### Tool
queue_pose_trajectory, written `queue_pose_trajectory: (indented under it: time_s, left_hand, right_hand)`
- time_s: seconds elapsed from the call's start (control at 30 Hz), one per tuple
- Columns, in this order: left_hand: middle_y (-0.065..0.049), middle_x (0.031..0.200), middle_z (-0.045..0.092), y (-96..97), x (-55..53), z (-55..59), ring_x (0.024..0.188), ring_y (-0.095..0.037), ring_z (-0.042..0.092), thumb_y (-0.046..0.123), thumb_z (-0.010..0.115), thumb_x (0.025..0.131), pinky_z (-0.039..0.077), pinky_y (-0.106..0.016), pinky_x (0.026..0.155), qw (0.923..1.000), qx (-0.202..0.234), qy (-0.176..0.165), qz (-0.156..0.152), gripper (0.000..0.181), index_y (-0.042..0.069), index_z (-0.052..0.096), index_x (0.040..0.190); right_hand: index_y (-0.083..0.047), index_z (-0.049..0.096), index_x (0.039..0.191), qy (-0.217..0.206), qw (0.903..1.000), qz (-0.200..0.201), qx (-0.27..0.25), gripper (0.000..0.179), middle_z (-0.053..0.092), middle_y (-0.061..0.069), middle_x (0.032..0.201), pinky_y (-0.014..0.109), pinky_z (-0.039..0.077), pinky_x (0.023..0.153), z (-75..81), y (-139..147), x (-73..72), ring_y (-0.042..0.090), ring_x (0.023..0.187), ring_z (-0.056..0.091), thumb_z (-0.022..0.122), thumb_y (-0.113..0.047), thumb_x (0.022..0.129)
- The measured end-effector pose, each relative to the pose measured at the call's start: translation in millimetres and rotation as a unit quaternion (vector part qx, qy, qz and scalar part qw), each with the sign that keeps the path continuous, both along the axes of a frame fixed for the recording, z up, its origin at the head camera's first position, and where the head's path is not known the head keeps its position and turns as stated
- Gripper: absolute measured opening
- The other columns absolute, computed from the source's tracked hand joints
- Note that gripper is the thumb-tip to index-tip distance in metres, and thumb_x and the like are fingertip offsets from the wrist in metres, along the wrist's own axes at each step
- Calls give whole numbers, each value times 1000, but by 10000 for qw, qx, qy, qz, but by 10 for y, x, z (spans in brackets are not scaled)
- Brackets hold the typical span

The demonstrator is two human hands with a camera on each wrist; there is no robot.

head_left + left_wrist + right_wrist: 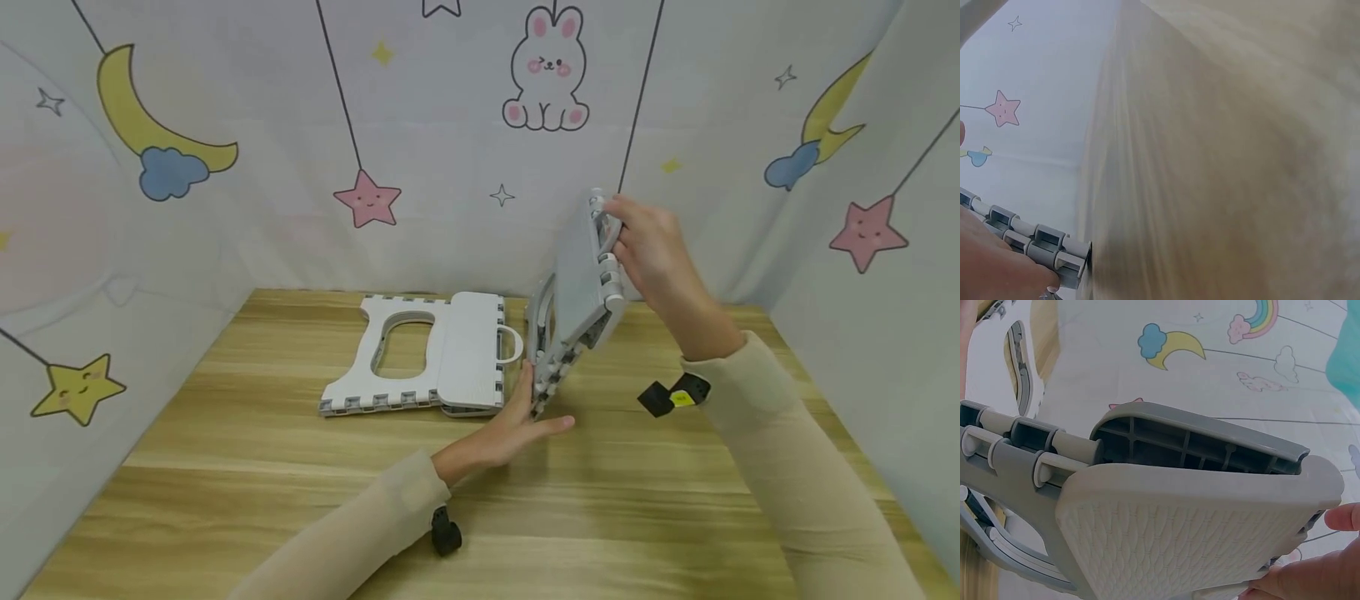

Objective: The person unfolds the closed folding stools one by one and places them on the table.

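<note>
A grey-and-white folding step stool, its panels partly folded together, stands tilted at the centre right. My right hand grips its upper edge, fingers around the handle side. Low on the stool's left, my left hand presses its straight fingers against the side, the thumb stretched out to the right. In the left wrist view, that hand lies beside the row of hinges. The right wrist view shows the textured top panel with a gap behind it, and my right fingers at its edge.
A second folding stool, white, lies folded flat on the wooden table just left of the held one. Its loop handle points right. Patterned curtains stand behind and at both sides.
</note>
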State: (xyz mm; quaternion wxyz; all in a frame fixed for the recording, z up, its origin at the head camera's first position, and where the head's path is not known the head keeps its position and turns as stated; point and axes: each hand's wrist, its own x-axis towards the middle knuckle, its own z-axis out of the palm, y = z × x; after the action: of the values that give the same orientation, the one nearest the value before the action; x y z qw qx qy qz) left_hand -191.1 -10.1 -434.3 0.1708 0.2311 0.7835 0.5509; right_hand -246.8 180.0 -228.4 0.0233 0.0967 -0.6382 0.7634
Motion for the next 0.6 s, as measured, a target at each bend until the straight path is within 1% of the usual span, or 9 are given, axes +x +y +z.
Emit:
queue_pose_trajectory:
  time_s: [0.03, 0.07, 0.17, 0.27, 0.3, 0.37, 0.47, 0.57, 0.6]
  left_hand:
    - [-11, 163, -22, -3, 0, -1, 149, -22, -13, 54, 61, 94, 2, -50, 120, 10000, 64, -8, 8, 112, 10, -20, 156]
    - [-11, 163, -22, -6, 1, -1, 149, -22, -13, 52, 61, 94, 2, -50, 120, 9999, 123, -9, 16, 111, 10, -21, 156]
    - [-12, 162, -23, -16, 3, 5, 149, -24, -14, 47, 61, 96, 1, -49, 120, 9996, 267, -45, 12, 108, 10, -21, 156]
    - [-11, 162, -24, -27, 5, 8, 149, -24, -14, 47, 60, 96, 1, -50, 120, 9995, 301, -123, -1, 107, 11, -22, 156]
    - [-10, 162, -24, -30, 4, 7, 149, -24, -14, 48, 60, 96, 1, -50, 120, 9994, 309, -142, -11, 107, 11, -22, 156]
    - [-10, 162, -24, -34, 0, 7, 149, -22, -14, 48, 60, 96, 1, -50, 120, 9993, 327, -182, -25, 108, 10, -22, 156]
    - [-10, 162, -24, -36, -12, 9, 148, -20, -14, 47, 61, 96, 0, -49, 120, 9988, 428, -212, -52, 109, 9, -22, 155]
    - [-11, 162, -25, -38, -26, 7, 148, -19, -15, 44, 62, 96, 0, -49, 120, 9982, 556, -224, -76, 109, 9, -22, 155]
    - [-11, 162, -25, -39, -31, 5, 148, -19, -15, 44, 62, 96, -1, -49, 120, 9980, 587, -226, -84, 109, 9, -22, 155]
  right_hand:
    - [9, 18, 154, -27, 10000, 21, 25, 64, 16, 21, 163, 33, 25, 117, 9, -17, 1, 24, 148, 21, 51, -15, 104]
    - [9, 21, 153, -46, 10000, -9, 58, 63, 20, 21, 161, 31, 27, 116, 14, -32, -1, 19, 142, 36, 51, -15, 104]
    - [11, 25, 152, -63, 9998, 22, 169, 60, 26, 21, 159, 30, 30, 115, 29, -69, -2, 15, 136, 41, 50, -15, 104]
    - [12, 30, 150, -64, 9994, -13, 335, 58, 31, 20, 157, 31, 32, 114, 39, -102, -11, 15, 132, 44, 50, -17, 104]
    - [13, 30, 149, -54, 9992, 14, 397, 58, 30, 19, 157, 32, 31, 115, 43, -112, -13, 18, 141, 34, 50, -18, 104]
    - [14, 34, 147, -52, 9986, -21, 528, 56, 36, 19, 152, 31, 33, 113, 50, -135, -22, 19, 136, 37, 49, -19, 105]
    - [12, 31, 149, -56, 9967, -2, 806, 59, 32, 15, 156, 30, 32, 114, 59, -162, -31, 18, 140, 34, 49, -22, 105]
    - [7, 25, 154, -16, 9934, 42, 1142, 62, 22, 13, 163, 30, 29, 115, 66, -183, -45, 19, 146, 27, 48, -25, 106]
    - [5, 21, 155, 1, 9922, 88, 1243, 64, 16, 12, 165, 31, 27, 116, 73, -192, -44, 20, 148, 22, 47, -26, 106]
